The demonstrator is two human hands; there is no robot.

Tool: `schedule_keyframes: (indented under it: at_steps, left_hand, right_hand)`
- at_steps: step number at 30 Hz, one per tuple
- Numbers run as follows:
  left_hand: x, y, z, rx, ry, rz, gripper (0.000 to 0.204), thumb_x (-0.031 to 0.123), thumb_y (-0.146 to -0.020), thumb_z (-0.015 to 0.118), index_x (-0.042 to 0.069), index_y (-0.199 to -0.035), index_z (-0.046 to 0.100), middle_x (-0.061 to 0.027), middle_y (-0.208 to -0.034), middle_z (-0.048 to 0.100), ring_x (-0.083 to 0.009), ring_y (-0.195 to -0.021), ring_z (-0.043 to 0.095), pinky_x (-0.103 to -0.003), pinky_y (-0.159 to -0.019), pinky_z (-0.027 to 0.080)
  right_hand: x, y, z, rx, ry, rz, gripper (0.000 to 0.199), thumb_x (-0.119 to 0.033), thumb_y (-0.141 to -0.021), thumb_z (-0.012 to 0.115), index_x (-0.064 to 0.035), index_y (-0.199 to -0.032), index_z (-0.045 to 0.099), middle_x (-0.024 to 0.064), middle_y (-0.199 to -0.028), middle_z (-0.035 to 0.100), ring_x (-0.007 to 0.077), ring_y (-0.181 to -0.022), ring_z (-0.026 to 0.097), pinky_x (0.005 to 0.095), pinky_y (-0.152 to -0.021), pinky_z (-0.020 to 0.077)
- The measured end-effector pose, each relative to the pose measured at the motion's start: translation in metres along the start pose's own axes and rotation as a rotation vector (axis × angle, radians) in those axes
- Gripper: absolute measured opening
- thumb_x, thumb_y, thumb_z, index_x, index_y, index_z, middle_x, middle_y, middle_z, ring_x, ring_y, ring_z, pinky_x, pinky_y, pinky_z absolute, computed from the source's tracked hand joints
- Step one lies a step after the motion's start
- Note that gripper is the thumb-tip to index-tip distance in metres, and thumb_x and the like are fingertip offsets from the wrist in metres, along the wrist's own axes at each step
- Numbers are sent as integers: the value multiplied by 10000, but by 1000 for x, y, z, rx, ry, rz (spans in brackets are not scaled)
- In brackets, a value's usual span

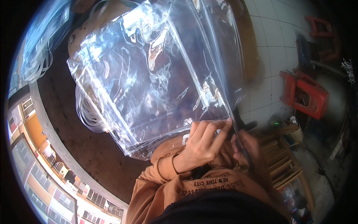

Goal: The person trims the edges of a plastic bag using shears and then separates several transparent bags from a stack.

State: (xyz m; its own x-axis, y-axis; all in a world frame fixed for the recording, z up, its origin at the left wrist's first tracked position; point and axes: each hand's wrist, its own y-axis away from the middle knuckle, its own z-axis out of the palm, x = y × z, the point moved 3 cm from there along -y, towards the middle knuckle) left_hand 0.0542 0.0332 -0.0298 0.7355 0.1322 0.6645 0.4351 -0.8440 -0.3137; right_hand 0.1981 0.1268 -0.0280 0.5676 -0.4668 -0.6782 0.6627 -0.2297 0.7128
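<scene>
Clear, shiny plastic bags (149, 86) lie in a stack in front of me, creased and full of glare. My left hand (203, 143) is at their near edge with its fingers bent, and the fingertips pinch the plastic at the near right corner. Just to the right, my right hand (248, 147) is curled round a thin dark strip (240, 143). That strip runs from the pinched corner down toward my body. Whether it is joined to the plastic I cannot tell.
Loops of clear strip (87, 110) stick out at the stack's left side. More bundled clear strip (37, 63) hangs at the far left. Red plastic stools (307, 95) stand on the tiled floor to the right. A wooden slatted seat (285, 164) is close by my right arm.
</scene>
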Motion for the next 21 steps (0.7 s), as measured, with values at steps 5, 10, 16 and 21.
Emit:
schedule_keyframes:
  at_steps: [5, 10, 16, 21]
  left_hand:
    - [0, 1, 1, 1, -14, 9, 463, 39, -577, 660, 22, -1040, 646, -43, -888, 586, -132, -653, 510, -261, -554, 367]
    - [2, 1, 0, -5, -36, 10, 459, 44, -590, 647, 23, -1048, 643, -39, -894, 585, -131, -652, 507, -263, -562, 372]
    - [2, 0, 0, 0, -34, 4, 459, 56, -602, 641, 28, -1060, 639, -38, -903, 582, -128, -642, 495, -264, -562, 371]
    - [2, -1, -1, -16, -30, -4, 459, 63, -608, 641, 33, -1066, 638, -38, -899, 579, -129, -645, 499, -265, -560, 366]
  right_hand:
    - [4, -1, -1, 15, 3, -9, 420, -279, -729, 775, -39, -949, 510, -28, -700, 451, 32, -635, 407, 182, -562, 318]
    - [11, -4, -2, -5, -43, -85, 463, -298, -695, 803, -41, -940, 507, -30, -703, 444, 37, -631, 396, 189, -559, 317]
    - [13, -4, 2, 35, -134, 30, 556, -347, -607, 853, -50, -926, 508, -55, -683, 426, 24, -627, 378, 178, -545, 294]
    - [12, 0, 1, 107, -109, 85, 541, -306, -598, 864, -49, -917, 511, -66, -671, 422, 7, -619, 370, 177, -537, 285]
